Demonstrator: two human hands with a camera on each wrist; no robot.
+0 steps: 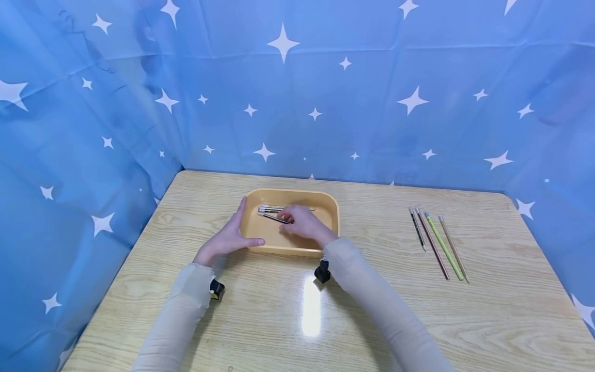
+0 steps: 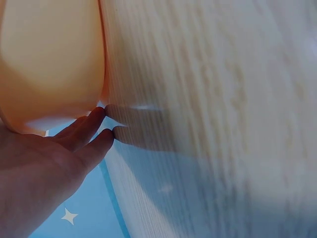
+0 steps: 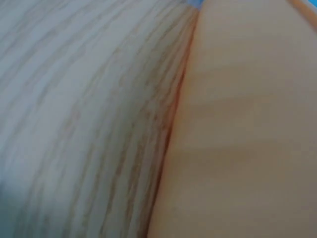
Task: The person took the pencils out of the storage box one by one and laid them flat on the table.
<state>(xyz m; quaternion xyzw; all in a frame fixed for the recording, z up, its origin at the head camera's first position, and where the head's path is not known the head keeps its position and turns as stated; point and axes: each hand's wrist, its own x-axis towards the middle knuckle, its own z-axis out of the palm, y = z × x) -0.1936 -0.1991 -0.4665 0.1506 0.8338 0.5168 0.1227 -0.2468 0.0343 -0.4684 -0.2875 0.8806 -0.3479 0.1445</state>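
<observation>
pencils (image 1: 268,208) lie side by side in the far left part of a shallow tan tray (image 1: 290,251), as the head view shows. the right hand (image 1: 304,223) reaches into the tray over its near right side, thumb and fingers curled and pinching a dark pencil (image 1: 274,218), which lies slanted just on the near side of the others. the left hand (image 1: 230,235) is spread against the tray's left end, thumb apart from the fingers and resting at the near left corner. well to the right on the wooden table (image 1: 381,268), a short black pencil (image 1: 417,229), a dark red pencil (image 1: 432,244), a lime green pencil (image 1: 443,246) and a brown pencil (image 1: 454,248) lie roughly parallel. a blue curtain (image 1: 353,103) with white stars hangs on the far side.

in the left wrist view, the left hand's fingers are stretched out along the tray's outside wall, and their shadow falls on the table.

in the right wrist view, the tray's blurred wall fills the right part beside the table; from this view alone i cannot tell the right hand's grip.
</observation>
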